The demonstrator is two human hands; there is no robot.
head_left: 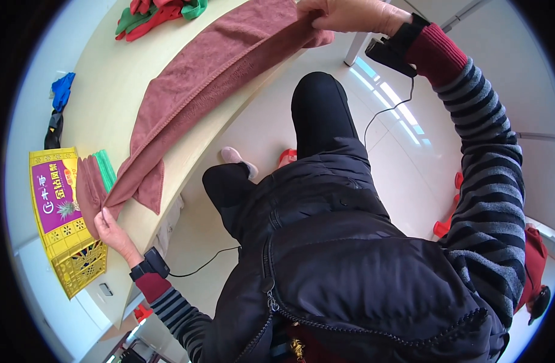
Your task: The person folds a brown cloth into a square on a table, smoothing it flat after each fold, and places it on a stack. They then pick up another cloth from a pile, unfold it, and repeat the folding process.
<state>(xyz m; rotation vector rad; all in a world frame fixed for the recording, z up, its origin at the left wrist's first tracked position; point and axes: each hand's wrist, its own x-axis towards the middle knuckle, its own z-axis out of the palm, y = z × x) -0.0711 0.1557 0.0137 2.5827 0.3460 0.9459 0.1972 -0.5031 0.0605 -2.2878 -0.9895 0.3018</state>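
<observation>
A long dusty-pink towel with stitched edges stretches across the table, one long edge turned over on itself. Its far right end is pinched in my right hand, held up past the table's edge. At the near left, my left hand grips the opposite end, beside a yellow plastic basket. Touching that basket are folded pink towels and a folded green one. A loose corner of the stretched towel hangs at the table's front edge.
Red and green cloths lie heaped at the table's far side. A blue cloth and a black item sit along its left edge. Cables run from my wrist-worn devices. Red objects stand on the floor at right.
</observation>
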